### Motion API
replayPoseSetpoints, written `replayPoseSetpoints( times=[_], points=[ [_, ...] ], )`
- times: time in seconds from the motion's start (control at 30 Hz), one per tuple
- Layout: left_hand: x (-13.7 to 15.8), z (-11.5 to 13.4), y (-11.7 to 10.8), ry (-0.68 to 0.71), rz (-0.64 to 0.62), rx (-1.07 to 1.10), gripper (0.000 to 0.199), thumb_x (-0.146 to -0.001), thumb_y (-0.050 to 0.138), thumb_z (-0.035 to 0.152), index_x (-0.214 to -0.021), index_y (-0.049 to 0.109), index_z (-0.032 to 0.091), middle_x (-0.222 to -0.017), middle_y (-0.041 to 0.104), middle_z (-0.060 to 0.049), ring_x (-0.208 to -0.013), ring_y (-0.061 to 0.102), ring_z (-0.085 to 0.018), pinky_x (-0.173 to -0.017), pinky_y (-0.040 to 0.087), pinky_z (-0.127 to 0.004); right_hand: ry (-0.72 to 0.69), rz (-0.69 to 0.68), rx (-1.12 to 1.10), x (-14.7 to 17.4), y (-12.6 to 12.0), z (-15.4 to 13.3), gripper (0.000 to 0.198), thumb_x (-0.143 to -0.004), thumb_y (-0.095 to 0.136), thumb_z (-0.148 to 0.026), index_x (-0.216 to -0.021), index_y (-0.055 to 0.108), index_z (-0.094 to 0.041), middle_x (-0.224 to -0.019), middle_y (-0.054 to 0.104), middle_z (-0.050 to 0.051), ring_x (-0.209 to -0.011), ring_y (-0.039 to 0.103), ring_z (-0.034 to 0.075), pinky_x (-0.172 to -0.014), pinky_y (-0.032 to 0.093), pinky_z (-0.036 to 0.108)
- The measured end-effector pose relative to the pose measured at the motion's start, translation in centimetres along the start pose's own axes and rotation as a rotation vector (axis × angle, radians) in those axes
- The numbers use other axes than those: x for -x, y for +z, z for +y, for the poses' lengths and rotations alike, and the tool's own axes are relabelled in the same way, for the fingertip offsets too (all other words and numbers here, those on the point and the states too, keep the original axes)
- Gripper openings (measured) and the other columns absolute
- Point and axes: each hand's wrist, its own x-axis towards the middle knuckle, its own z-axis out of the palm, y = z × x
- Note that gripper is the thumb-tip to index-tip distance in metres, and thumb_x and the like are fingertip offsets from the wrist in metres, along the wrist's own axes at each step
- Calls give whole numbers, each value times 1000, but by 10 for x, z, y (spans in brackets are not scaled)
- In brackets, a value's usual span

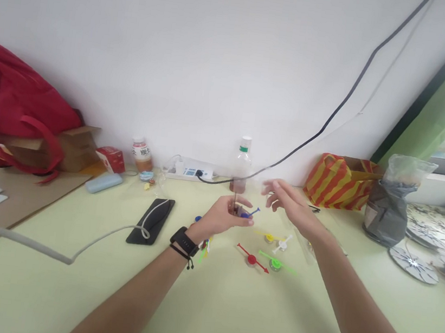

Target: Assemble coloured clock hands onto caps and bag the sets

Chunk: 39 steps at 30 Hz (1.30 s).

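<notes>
My left hand (224,218), with a black watch on its wrist, is closed around a small blue plastic spinner arrow (245,215); part of the piece is hidden by the fingers. My right hand (284,196) is raised to the right of it, fingers apart and slightly bent. No object can be made out in it. Below the hands, on the table, lie a red spinner arrow (252,259), a green one (276,264), a yellow one (269,238) and a white one (282,245), each on a small round base. Small coloured pieces (205,246) are partly covered by my left wrist.
A black power bank-like slab (150,221) with a grey cable lies left. Behind stand a power strip (189,169), a bottle (242,163) and a drink bottle (141,154). A striped bag (341,182), a grey bag (387,210) and silver discs (413,265) are right.
</notes>
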Motion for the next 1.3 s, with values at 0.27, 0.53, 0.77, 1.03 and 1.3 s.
replayPoseSetpoints(
  times=[0.27, 0.53, 0.77, 1.03, 1.3],
  points=[
    [-4, -8, -12, 60, -72, -302, 45, -70, 88, 34, -107, 72, 15, -76, 65, -1, -70, 60, -14, -63, 45, -25, -182, 57, 165, -3, -9, 9, 54, -85, 73, -54, -131, 52, -35, -140, 52, 6, -101, 65, 22, -85, 57, 38],
    [1, 3, -19, 86, -68, -329, 68, -69, 90, 34, -131, 65, 19, -121, 71, -16, -111, 67, -29, -91, 52, -39, -256, -85, 380, -4, -4, 4, 21, -93, 63, -44, -87, 72, -26, -100, 71, 6, -93, 66, 24, -84, 54, 41],
    [5, 18, -28, 168, 94, -373, 79, -73, 88, 41, -143, 53, 31, -148, 55, -12, -139, 48, -33, -114, 39, -50, -224, -41, 423, -4, -10, 9, 16, -92, 63, -38, -87, 72, -25, -94, 75, 5, -87, 66, 23, -79, 51, 39],
    [5, 14, -29, 138, -13, -344, 86, -68, 91, 37, -145, 52, 29, -150, 53, -14, -135, 53, -34, -112, 41, -52, -268, -110, 341, -3, 3, 4, 21, -95, 60, -41, -91, 73, -26, -99, 75, 6, -91, 66, 23, -83, 51, 38],
    [7, 15, -26, 46, -169, -333, 72, -72, 89, 38, -137, 61, 23, -130, 68, -17, -122, 64, -30, -108, 46, -47, -260, -133, 275, -3, 10, -2, 24, -95, 61, -45, -90, 73, -26, -98, 74, 5, -90, 66, 23, -78, 51, 38]
  ],
)
